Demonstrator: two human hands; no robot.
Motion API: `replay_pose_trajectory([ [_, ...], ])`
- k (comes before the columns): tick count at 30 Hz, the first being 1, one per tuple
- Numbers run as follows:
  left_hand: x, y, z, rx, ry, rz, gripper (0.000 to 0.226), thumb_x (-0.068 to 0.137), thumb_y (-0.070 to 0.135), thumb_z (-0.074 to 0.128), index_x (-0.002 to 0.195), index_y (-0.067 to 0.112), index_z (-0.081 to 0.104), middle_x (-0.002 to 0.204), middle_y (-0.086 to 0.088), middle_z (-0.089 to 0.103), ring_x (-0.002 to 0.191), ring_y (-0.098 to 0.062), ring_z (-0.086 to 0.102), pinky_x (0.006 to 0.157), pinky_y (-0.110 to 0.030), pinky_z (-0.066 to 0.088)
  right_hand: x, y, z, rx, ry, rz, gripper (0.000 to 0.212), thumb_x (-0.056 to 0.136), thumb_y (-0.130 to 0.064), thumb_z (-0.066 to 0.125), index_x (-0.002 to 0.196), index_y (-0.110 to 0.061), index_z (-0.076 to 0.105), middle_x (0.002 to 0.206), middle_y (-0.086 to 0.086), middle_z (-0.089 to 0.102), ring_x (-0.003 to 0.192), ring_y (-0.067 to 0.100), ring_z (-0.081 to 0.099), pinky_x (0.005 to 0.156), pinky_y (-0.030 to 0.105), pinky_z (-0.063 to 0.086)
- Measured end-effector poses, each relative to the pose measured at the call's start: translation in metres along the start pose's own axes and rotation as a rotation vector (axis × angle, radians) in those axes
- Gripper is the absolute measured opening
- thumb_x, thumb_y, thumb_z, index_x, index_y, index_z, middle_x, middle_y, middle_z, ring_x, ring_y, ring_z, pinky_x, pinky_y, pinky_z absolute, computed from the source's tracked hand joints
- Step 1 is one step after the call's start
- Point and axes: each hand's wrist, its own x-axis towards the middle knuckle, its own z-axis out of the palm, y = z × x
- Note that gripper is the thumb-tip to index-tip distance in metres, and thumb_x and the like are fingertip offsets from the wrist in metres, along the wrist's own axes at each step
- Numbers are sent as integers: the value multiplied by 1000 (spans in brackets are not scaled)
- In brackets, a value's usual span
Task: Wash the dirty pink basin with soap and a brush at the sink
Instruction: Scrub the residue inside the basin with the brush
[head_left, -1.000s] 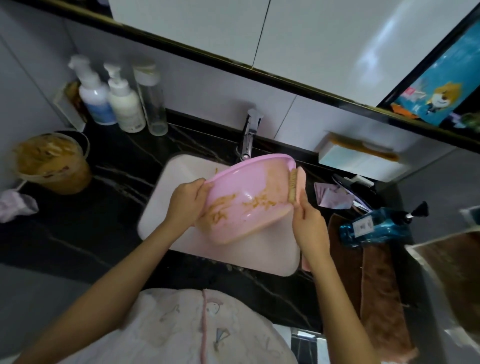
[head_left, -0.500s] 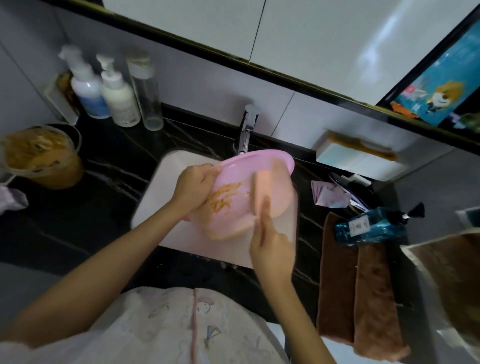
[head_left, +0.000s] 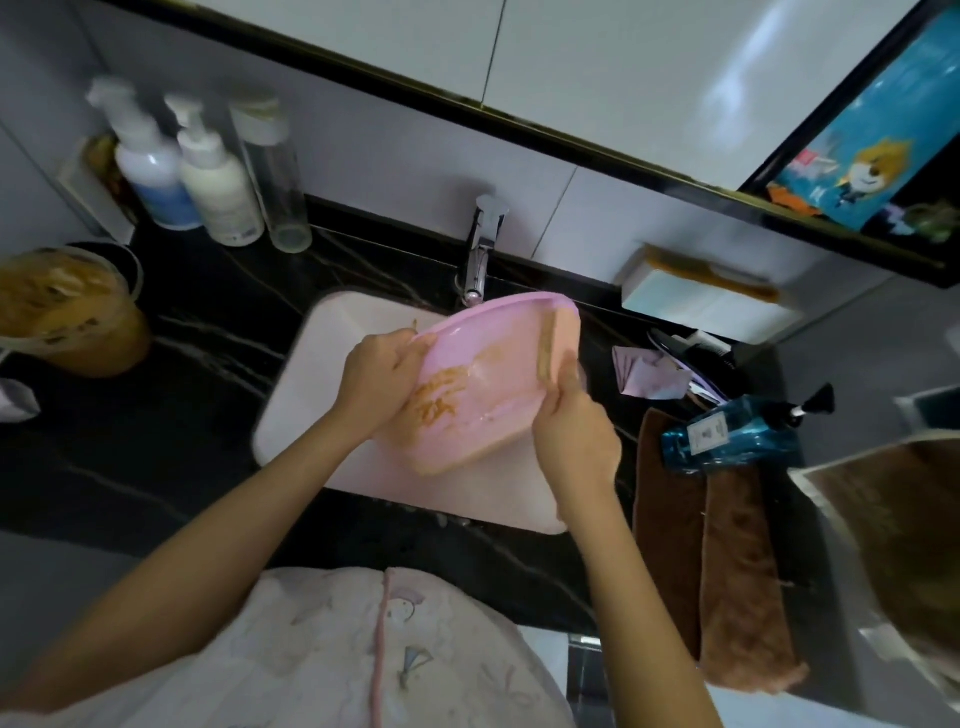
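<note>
Pink basin (head_left: 493, 384) was held tilted above the white sink (head_left: 311, 374), its inside facing the camera and smeared with orange-brown dirt, thickest on the left. The left hand (head_left: 382, 382) gripped the basin's left rim, fingers curled over the edge with their tips hidden behind it. The right hand (head_left: 576, 441) was wrapped round the lower end of a pink brush (head_left: 558, 338), which stood almost upright with its tan bristles against the inner wall by the basin's right rim; the part of the handle inside the fist could not be seen. Motion blur softened the basin's lower edge.

Behind the sink stood a chrome tap (head_left: 480, 254), the end of its spout covered by the basin's far rim, so whether water ran could not be told. To the right of the sink a blue pump bottle (head_left: 727, 434) lay on its side across brown towels (head_left: 727, 571). To the far left of the sink sat a clear tub (head_left: 67, 312) of orange-brown matter, partly cut off by the frame edge. Behind and left of the sink stood three bottles (head_left: 208, 176), their labels too blurred to read.
</note>
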Motion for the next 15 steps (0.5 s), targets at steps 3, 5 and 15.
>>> replay_pose_trajectory([
  [3, 1, 3, -2, 8, 7, 4, 46, 93, 39, 39, 58, 11, 43, 49, 2, 42, 49, -16, 41, 49, -28, 30, -17, 6, -7, -49, -50, 97, 54, 101, -22, 27, 151, -20, 8, 105, 13, 65, 91, 27, 62, 78, 39, 51],
  [5, -1, 8, 2, 29, -2, 22, 45, 96, 38, 41, 56, 17, 41, 49, 4, 41, 47, -13, 40, 48, -25, 30, -39, -11, -6, -19, -70, -33, 57, 101, -23, 27, 151, -19, 0, 99, 9, 64, 87, 24, 62, 73, 36, 49],
  [15, -13, 17, 12, 104, -21, 90, 44, 90, 42, 34, 58, 13, 40, 47, 4, 38, 47, -22, 41, 45, -25, 26, -38, -40, -5, 239, -149, 25, 47, 99, -19, 34, 144, -16, 26, 87, -1, 48, 77, 17, 50, 65, 28, 37],
])
